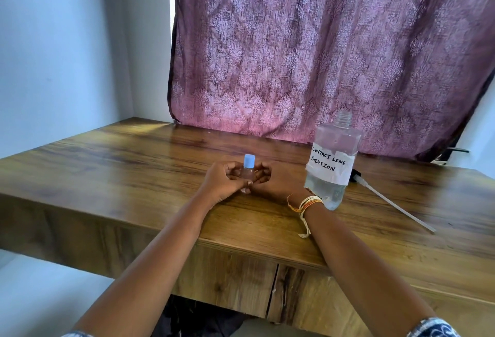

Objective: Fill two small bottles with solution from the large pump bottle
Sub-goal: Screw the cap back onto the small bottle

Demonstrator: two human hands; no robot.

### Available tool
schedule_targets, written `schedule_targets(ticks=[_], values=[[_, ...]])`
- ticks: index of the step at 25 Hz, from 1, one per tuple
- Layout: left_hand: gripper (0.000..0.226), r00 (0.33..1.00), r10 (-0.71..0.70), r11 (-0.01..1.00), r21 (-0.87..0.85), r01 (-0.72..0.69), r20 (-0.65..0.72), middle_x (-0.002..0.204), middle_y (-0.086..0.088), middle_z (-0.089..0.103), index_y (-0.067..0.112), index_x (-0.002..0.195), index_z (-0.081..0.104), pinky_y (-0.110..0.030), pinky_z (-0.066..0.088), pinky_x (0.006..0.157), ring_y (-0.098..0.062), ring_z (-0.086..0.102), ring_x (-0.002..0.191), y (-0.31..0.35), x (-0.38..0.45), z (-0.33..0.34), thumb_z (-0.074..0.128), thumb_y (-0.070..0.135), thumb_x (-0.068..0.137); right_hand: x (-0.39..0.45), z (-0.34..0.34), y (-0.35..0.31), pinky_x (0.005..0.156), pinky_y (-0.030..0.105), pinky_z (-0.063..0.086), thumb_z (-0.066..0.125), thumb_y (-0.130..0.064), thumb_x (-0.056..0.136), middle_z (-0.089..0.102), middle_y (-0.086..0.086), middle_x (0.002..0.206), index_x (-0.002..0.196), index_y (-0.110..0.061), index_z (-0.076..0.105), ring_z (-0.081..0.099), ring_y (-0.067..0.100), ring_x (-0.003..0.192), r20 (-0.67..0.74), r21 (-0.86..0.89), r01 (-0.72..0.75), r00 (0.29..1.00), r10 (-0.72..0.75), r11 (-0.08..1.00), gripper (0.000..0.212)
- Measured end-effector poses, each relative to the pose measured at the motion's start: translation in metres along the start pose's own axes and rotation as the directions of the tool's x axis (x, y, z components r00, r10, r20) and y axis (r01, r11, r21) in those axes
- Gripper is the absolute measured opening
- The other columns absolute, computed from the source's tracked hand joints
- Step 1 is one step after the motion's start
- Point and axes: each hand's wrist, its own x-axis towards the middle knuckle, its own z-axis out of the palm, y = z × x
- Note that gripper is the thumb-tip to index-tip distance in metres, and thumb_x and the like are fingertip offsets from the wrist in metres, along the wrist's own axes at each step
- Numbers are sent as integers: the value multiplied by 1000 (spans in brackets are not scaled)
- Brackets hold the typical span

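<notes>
Both hands, left hand (218, 179) and right hand (270, 179), grip one small bottle (248, 169) (blue cap on) upright at table (107, 170) centre. The large bottle (330, 161), uncapped, stands right; its pump (385, 197) lies beyond.

Thread bracelets (305, 204); patterned blue-white sleeves (431, 328).

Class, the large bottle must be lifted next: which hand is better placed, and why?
Right. The right hand lies nearer the large bottle; the left hand sits beyond the small bottle that both hands hold.
</notes>
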Motion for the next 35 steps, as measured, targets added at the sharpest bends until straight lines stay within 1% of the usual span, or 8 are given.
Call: schedule_targets(ticks=[4,9,16,20,23,26,31,35], values=[[38,999,22,998,60,-24,37,94,0,73,14,105,68,-21,54,78,-9,68,84,-5,3,0,79,2,71,3,3,2,68,14,52,77,-7,71,70,0,84,96,-16,67,63,5,73,-80,-42,31,996,-34,999,29],[35,999,27,968,251,-18,-35,98,-1,74,12,109,68,-20,51,76,-9,67,83,-11,9,7,74,9,75,12,9,15,76,26,57,74,-6,71,74,7,89,99,-8,69,69,12,77,-136,-97,24,990,-37,995,28],[61,994,-14,970,242,40,-112,101,-12,66,8,133,49,-29,52,83,-21,63,92,-5,-3,7,71,6,77,1,7,9,88,35,57,72,-3,73,72,8,95,103,-8,64,69,19,91,-116,-104,-62,992,50,993,31],[31,983,52,930,368,16,-173,84,2,63,15,112,59,-31,50,74,-17,60,85,6,-30,9,64,14,81,-20,6,1,88,29,55,70,-4,76,67,11,105,107,-6,60,65,22,99,-124,-156,-52,992,33,986,32],[14,987,163,843,522,-130,-16,89,4,71,25,92,70,-38,56,75,-18,66,85,15,-49,18,61,25,81,-45,0,-2,86,25,52,68,-9,80,66,8,108,106,-7,61,63,18,101,-107,-218,-49,994,26,975,27],[15,978,203,835,512,-202,55,90,3,72,24,92,71,-37,57,73,-16,66,82,25,-56,34,60,30,84,-76,-15,-2,81,21,51,65,-9,80,70,2,97,101,-8,67,65,12,91,-205,-254,-56,979,3,966,21],[15,978,208,946,256,-197,-16,84,1,70,12,94,70,-29,52,69,-13,64,80,42,-42,78,59,20,90,-115,-55,9,55,16,40,66,-10,79,58,-8,63,71,-15,62,51,3,58,-537,-354,-39,827,-169,935,11],[22,992,107,984,152,-96,-63,100,-4,67,12,109,62,-34,51,76,-20,62,92,57,-22,119,54,18,90,-120,-83,16,60,24,37,69,-15,69,51,-1,82,82,-13,51,44,7,68,-747,-240,-65,650,-141,969,22]])
